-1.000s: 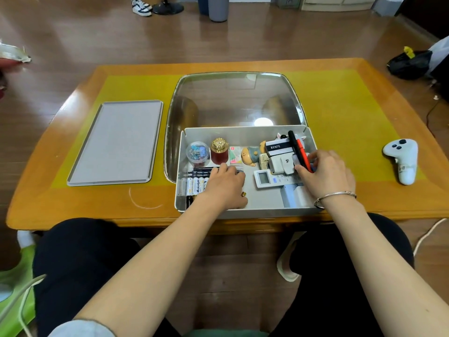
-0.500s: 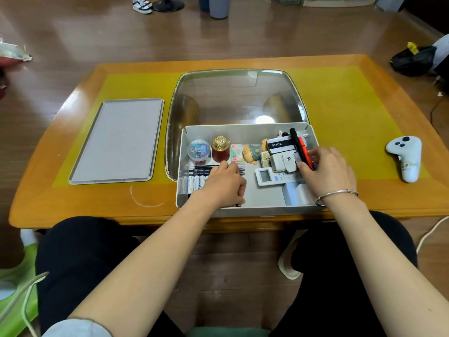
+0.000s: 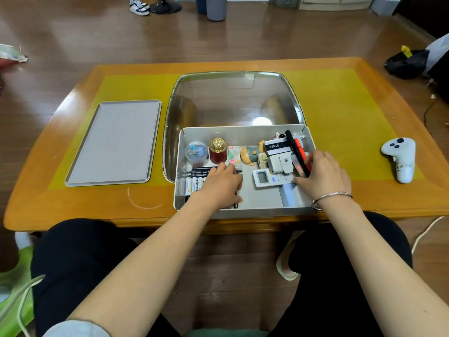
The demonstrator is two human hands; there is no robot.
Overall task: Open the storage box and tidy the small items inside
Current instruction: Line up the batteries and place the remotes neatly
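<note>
The open grey storage box (image 3: 243, 133) sits at the table's near edge. Along its back stand a clear ball of clips (image 3: 196, 153), a red jar with a gold cap (image 3: 218, 152), a sticky-note pack (image 3: 234, 154), a figurine (image 3: 250, 154) and a BENTE box (image 3: 277, 147). My left hand (image 3: 220, 186) lies palm down over the batteries (image 3: 192, 184), its fingertips touching the black pens (image 3: 201, 170). My right hand (image 3: 320, 176) pinches the lower end of a red pen (image 3: 298, 152), which leans beside a black one on the BENTE box. A white remote (image 3: 267, 177) lies between my hands.
The grey box lid (image 3: 114, 142) lies flat at the table's left. A glass inset (image 3: 230, 100) fills the table's middle behind the box. A white game controller (image 3: 399, 158) rests at the right. My knees are under the near edge.
Both hands stay in the box almost unmoved. My right hand's fingers have closed a little more around the pens' lower ends.
</note>
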